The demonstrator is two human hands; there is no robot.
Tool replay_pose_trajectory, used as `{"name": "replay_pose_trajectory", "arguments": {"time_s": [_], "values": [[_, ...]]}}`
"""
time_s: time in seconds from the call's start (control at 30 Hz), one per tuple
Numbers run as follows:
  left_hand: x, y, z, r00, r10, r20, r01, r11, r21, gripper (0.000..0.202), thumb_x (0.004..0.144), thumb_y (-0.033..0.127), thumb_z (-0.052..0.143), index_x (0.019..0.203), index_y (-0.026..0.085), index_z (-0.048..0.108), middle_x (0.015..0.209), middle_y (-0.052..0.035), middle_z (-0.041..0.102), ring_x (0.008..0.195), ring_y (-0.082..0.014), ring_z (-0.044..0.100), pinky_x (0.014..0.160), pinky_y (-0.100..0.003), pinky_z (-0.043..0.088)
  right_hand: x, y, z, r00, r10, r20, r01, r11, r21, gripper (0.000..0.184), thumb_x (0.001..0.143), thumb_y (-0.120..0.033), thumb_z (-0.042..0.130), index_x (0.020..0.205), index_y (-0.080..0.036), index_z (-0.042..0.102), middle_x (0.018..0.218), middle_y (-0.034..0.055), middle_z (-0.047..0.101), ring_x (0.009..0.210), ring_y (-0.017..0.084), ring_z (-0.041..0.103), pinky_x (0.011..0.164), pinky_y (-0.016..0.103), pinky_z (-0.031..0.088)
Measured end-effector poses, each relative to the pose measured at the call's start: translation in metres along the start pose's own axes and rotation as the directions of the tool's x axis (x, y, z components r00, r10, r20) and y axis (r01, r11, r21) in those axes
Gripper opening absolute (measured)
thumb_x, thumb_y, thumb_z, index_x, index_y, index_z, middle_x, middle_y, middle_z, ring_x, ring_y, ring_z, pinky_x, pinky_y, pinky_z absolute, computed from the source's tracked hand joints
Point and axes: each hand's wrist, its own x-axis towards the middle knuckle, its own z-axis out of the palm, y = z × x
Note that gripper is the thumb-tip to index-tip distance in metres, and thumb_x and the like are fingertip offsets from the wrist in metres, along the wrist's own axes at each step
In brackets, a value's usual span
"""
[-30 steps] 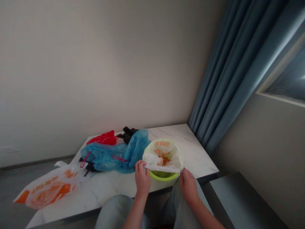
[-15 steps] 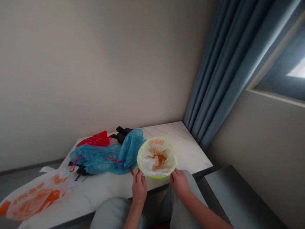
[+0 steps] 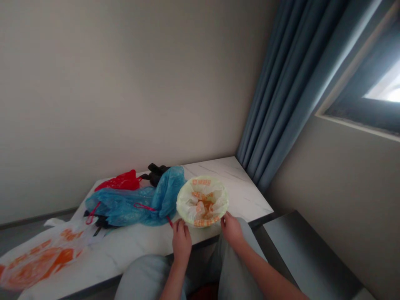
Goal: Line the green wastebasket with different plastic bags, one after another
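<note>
A round bowl lined with a white plastic bag (image 3: 202, 201) with orange print stands on the marble table (image 3: 225, 183). The bag's edge is folded over the rim, hiding the bowl's green colour except for a pale tint. My left hand (image 3: 181, 241) is just below the bowl's near left side, fingers apart, holding nothing. My right hand (image 3: 231, 229) is at the bowl's near right edge, with its fingertips at or very near the bag. A blue plastic bag (image 3: 137, 204) with a red drawstring (image 3: 144, 207) lies just left of the bowl.
A red plastic bag (image 3: 121, 182) and a black item (image 3: 154, 175) lie behind the blue bag. A white-and-orange bag (image 3: 40, 258) spreads over the table's left end. A blue curtain (image 3: 290, 96) hangs at the right, above a grey ledge (image 3: 306, 254).
The bag's edge, pulled up in my hands earlier, now lies over the whole bowl rim. Both hands have let go. The view has shifted, so the table sits further left.
</note>
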Motion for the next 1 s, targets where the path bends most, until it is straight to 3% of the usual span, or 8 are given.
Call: {"name": "replay_pose_trajectory", "arguments": {"time_s": [0.13,0.2,0.27,0.4,0.5,0.73,0.87,1.0], "values": [[-0.005,0.007,0.005,0.979,-0.203,-0.030,0.190,0.953,-0.236,0.024,0.085,0.032,0.054,0.107,0.022,0.059,0.106,-0.0098,0.063,0.103,-0.0266,0.062,0.097,-0.043,0.047,0.003,0.011,-0.006,0.995,-0.012,-0.098,0.037,0.965,0.260,0.015,0.089,-0.021,0.046,0.086,-0.020,0.060,0.093,0.0054,0.065,0.075,0.017,0.062,0.068,0.028,0.045],[-0.005,0.013,0.004,0.935,-0.344,-0.086,0.278,0.863,-0.422,0.034,0.085,0.037,0.057,0.116,0.024,0.055,0.111,-0.0078,0.062,0.098,-0.0225,0.062,0.090,-0.038,0.049,0.005,0.020,-0.009,0.980,0.054,-0.190,0.019,0.931,0.364,0.011,0.087,-0.024,0.046,0.082,-0.021,0.056,0.092,0.0050,0.060,0.077,0.017,0.061,0.065,0.027,0.046],[-0.005,0.018,0.001,0.873,-0.484,-0.060,0.355,0.714,-0.603,0.041,0.084,0.047,0.059,0.118,0.024,0.054,0.108,-0.0063,0.062,0.091,-0.0195,0.063,0.080,-0.033,0.051,0.006,0.030,-0.012,0.954,0.138,-0.268,-0.017,0.912,0.410,0.010,0.086,-0.026,0.045,0.084,-0.021,0.054,0.093,0.0048,0.058,0.080,0.018,0.061,0.064,0.027,0.047],[-0.006,0.023,-0.006,0.735,-0.604,0.309,0.585,0.334,-0.740,0.049,0.077,0.065,0.062,0.094,0.019,0.060,0.085,-0.0043,0.066,0.079,-0.0199,0.066,0.069,-0.030,0.048,0.005,0.052,-0.018,0.956,0.159,-0.248,-0.067,0.936,0.344,0.012,0.087,-0.029,0.045,0.090,-0.021,0.053,0.096,0.0040,0.057,0.078,0.017,0.060,0.069,0.030,0.046],[-0.010,0.029,-0.006,0.675,-0.565,0.475,0.672,0.205,-0.711,0.047,0.070,0.062,0.071,0.082,0.018,0.061,0.081,-0.0050,0.068,0.079,-0.0203,0.067,0.069,-0.031,0.049,0.002,0.066,-0.024,0.961,0.183,-0.208,-0.123,0.955,0.270,0.014,0.087,-0.030,0.044,0.091,-0.021,0.054,0.097,0.0040,0.059,0.076,0.017,0.060,0.071,0.031,0.045],[-0.012,0.053,0.005,0.683,-0.542,0.489,0.645,0.134,-0.752,0.036,0.062,0.040,0.082,0.085,0.019,0.064,0.083,-0.0019,0.070,0.076,-0.0166,0.065,0.072,-0.030,0.048,0.000,0.081,-0.033,0.951,0.286,-0.116,-0.271,0.954,0.131,0.017,0.088,-0.031,0.045,0.087,-0.021,0.059,0.074,0.0014,0.061,0.068,0.018,0.057,0.064,0.027,0.037],[-0.009,0.053,0.003,0.676,-0.558,0.481,0.634,0.109,-0.765,0.035,0.059,0.037,0.084,0.078,0.019,0.061,0.081,-0.0005,0.070,0.073,-0.0150,0.064,0.070,-0.030,0.048,0.003,0.073,-0.032,0.957,0.278,-0.086,-0.268,0.957,0.115,0.018,0.088,-0.030,0.045,0.083,-0.021,0.060,0.072,0.0024,0.063,0.066,0.017,0.057,0.062,0.027,0.034],[-0.005,0.048,-0.003,0.694,-0.547,0.468,0.615,0.114,-0.780,0.036,0.057,0.037,0.086,0.071,0.018,0.058,0.082,-0.0007,0.071,0.073,-0.0143,0.064,0.070,-0.030,0.049,0.006,0.057,-0.036,0.954,0.265,-0.143,-0.234,0.952,0.198,0.018,0.088,-0.032,0.046,0.081,-0.022,0.059,0.067,0.0009,0.061,0.062,0.017,0.055,0.060,0.027,0.033]]}}
